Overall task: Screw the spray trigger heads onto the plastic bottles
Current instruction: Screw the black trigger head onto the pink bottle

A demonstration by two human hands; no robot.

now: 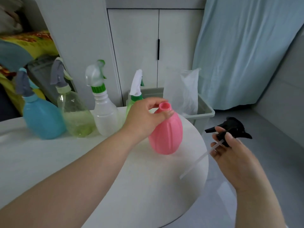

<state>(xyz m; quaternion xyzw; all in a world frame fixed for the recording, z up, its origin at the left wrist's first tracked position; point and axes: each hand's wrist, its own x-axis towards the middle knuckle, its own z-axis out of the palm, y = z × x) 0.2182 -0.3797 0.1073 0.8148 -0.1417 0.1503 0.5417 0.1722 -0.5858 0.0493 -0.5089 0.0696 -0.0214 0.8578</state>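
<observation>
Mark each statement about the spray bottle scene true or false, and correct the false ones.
1. The left hand grips the pink bottle by its neck. True.
2. The pink bottle already has its trigger head on. False: its mouth is open.
3. The right hand holds a black trigger head with a clear tube. True.
4. The blue bottle lacks a trigger head. False: a grey one sits on it.
5. The black head is inside the pink bottle. False: it is held apart, to the right.

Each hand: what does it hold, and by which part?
Left hand holds the pink bottle by its neck; right hand holds the black trigger head by its collar.
</observation>
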